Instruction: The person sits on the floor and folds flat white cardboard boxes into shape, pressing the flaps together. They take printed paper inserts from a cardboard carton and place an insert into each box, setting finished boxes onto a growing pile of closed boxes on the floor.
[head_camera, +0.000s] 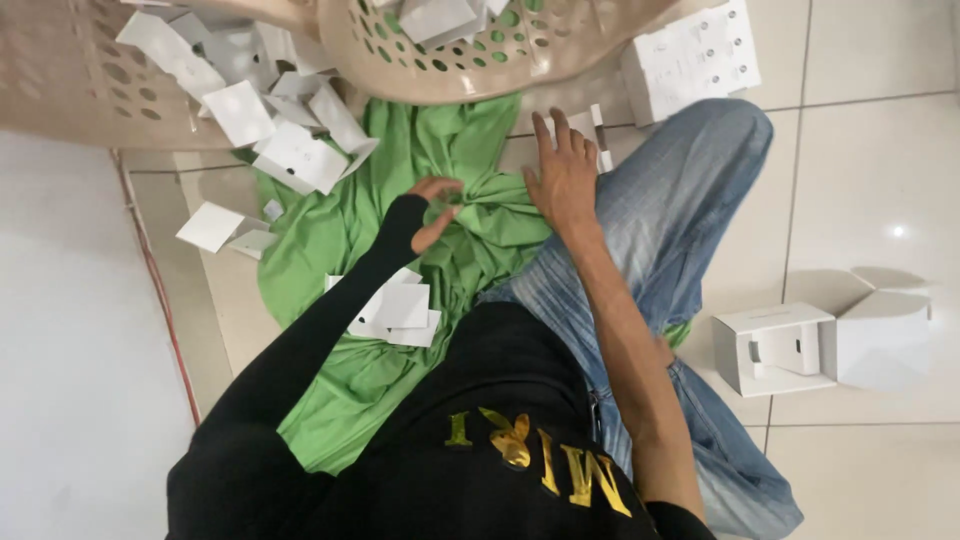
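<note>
Our left hand (432, 212), in a black sleeve, is pinched shut on a bunched fold of the green cloth (340, 240), which lies spread on the tiled floor (870, 180) under and between both hands. Our right hand (562, 180) lies open, fingers stretched flat, pressing the same cloth just beside the left, where the fabric gathers into wrinkles against our jeans-clad knee (680, 190). Just below the left hand a few white cardboard pieces (395, 312) rest on the cloth; more of them (300, 155) lie scattered above and to the left of that hand, partly under the perforated plastic baskets (440, 50) that sit beyond our fingertips. Well off to the right of the right hand stands a small white open box (775, 348). We judge the risk to be in the cloth itself: since the loose pieces sit on it, any sharp pull by the left hand could drag or flip them off onto the floor, and the fabric pinned by the right hand and knee could snag rather than slide.
</note>
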